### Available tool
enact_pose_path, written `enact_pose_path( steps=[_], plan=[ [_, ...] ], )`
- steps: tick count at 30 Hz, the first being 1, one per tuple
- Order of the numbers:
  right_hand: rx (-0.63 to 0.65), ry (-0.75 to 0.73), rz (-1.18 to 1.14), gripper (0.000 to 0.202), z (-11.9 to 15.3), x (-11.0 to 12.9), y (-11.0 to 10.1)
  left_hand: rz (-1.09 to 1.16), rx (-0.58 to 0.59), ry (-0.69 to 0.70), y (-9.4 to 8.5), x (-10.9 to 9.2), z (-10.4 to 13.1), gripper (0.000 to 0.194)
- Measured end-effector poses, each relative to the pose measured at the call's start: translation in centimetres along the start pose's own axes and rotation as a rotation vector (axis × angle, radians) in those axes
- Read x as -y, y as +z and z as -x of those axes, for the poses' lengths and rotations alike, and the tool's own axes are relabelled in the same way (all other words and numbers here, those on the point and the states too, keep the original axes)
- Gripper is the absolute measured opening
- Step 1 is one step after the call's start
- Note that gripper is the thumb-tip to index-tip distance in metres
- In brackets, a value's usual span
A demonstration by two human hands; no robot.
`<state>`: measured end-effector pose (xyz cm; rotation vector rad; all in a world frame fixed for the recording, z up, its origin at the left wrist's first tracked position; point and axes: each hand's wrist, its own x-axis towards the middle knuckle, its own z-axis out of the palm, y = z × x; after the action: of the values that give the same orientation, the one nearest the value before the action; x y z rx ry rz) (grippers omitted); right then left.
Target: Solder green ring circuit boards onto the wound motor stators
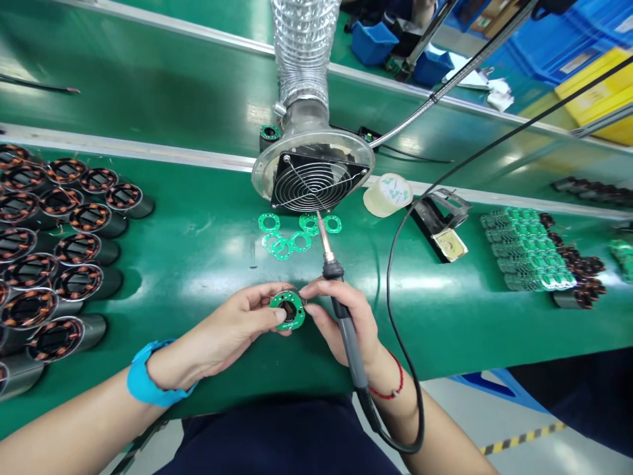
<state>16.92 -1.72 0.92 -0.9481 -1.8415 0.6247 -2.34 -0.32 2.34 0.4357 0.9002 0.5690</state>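
My left hand (242, 326) grips a motor stator topped by a green ring-shaped circuit board (299, 316), its thumb lying over the board's left edge. The board faces up toward me, and most of the stator body is hidden by my fingers. My right hand (363, 320) carries a soldering iron (352, 346), the grey handle crossing the palm and the metal tip pointing away toward the fan. Its thumb and index fingertips come together at the board's right edge, where a thin wire seems to be. Several loose green ring boards (301, 242) lie beyond my hands.
Ahead, a fume extractor fan (316, 185) hangs from a foil duct (306, 53). Right of it are a pale round container (388, 196) and a soldering iron stand (435, 221). Wound stators (82, 280) crowd the left; stacked boards (527, 251) stand right. The iron's black cable (390, 284) loops over my right forearm.
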Motion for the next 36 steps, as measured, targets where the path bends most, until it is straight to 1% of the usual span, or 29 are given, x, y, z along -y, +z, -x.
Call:
enact_pose_path(
  steps=[2,5,7,9,12,15,18,22,25,27,28,30,32,34,36],
  plan=[
    [0.016,-0.051,0.060,0.038,-0.2,-0.3,-0.1,-0.014,0.020,-0.007,0.0,-0.1,0.0,0.037],
    [0.054,-0.129,0.220,0.028,-0.5,-0.6,-0.3,-0.095,-0.052,0.060,0.0,-0.2,0.0,0.040],
    [0.084,-0.166,0.301,0.028,-0.8,-0.6,-0.5,-0.148,-0.108,0.121,0.0,-0.3,0.0,0.042],
    [0.092,-0.185,0.305,0.032,-1.1,-0.4,-0.6,-0.161,-0.117,0.149,-0.1,-0.3,-0.1,0.042],
    [0.098,-0.168,0.199,0.040,-1.6,0.0,-0.7,-0.128,-0.033,0.108,-0.3,-0.2,-0.1,0.038],
    [0.122,-0.136,0.071,0.043,-1.7,0.3,-0.7,-0.056,0.104,0.014,-0.5,-0.2,0.0,0.028],
    [0.088,-0.158,0.007,0.047,-1.4,0.2,-0.6,0.018,0.208,-0.061,-0.6,-0.2,0.2,0.026],
    [0.035,-0.206,0.040,0.051,-0.7,0.1,-0.4,0.061,0.253,-0.139,-0.5,-0.1,0.5,0.031],
    [0.021,-0.233,0.140,0.051,-0.6,0.1,-0.4,0.060,0.236,-0.118,-0.3,-0.1,0.6,0.029],
    [0.021,-0.240,0.227,0.046,-0.7,0.2,-0.4,0.014,0.177,-0.059,-0.1,0.0,0.5,0.029],
    [0.028,-0.246,0.265,0.043,-0.8,0.3,-0.3,-0.037,0.126,-0.006,0.0,0.0,0.5,0.031],
    [0.043,-0.241,0.320,0.038,-0.9,0.4,-0.1,-0.201,0.006,0.145,0.1,0.0,0.4,0.035],
    [0.060,-0.211,0.357,0.035,-0.9,0.5,0.3,-0.446,-0.125,0.337,0.0,0.2,0.5,0.034],
    [0.062,-0.157,0.378,0.033,-0.9,0.6,0.8,-0.740,-0.251,0.538,-0.4,0.4,0.5,0.035],
    [0.057,-0.057,0.348,0.031,-1.0,1.0,1.2,-1.005,-0.357,0.729,-1.0,0.9,0.6,0.040]
  ],
)
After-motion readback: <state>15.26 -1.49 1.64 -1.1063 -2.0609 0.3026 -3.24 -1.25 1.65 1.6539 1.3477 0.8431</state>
